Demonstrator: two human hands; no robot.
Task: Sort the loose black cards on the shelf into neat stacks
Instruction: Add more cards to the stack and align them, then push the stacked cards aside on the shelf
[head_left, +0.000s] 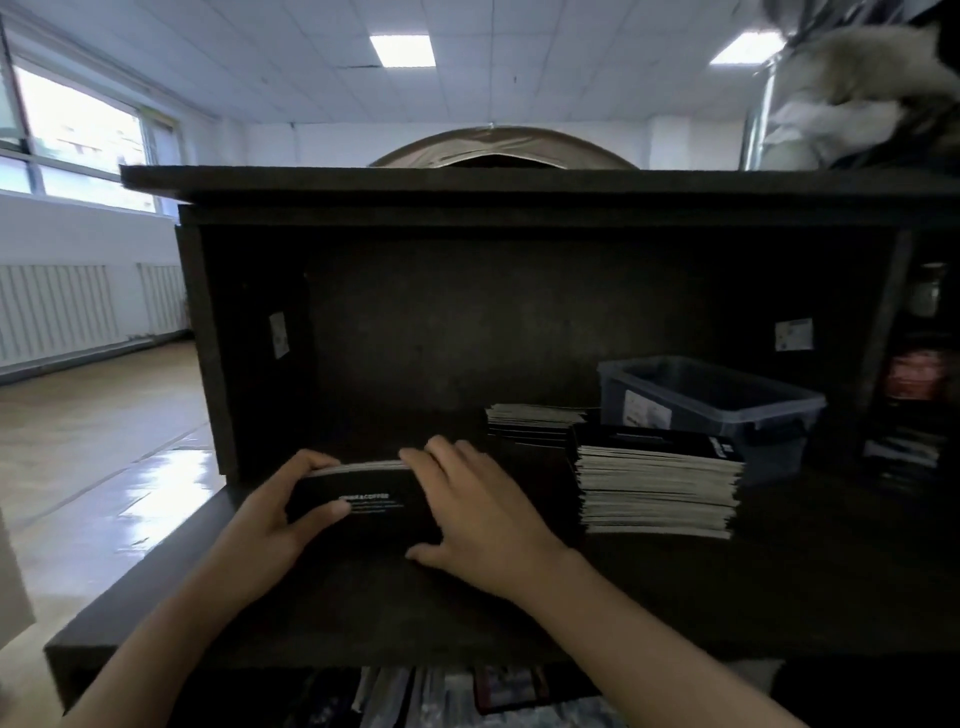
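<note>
both hands hold one bundle of black cards (363, 501) low over the front left of the shelf (779, 597). the left hand (270, 514) curls its fingers over the far left corner with the thumb pressed on the printed face. the right hand (467, 499) drapes over the right end, thumb tucked by the near edge. clamping both ends like this probably squares the edges before the bundle is set down. a tall finished stack (657, 483) sits just to the right, a lower stack (535, 423) behind it, beside a grey plastic bin (711, 400), leaving the left side open for another pile.
</note>
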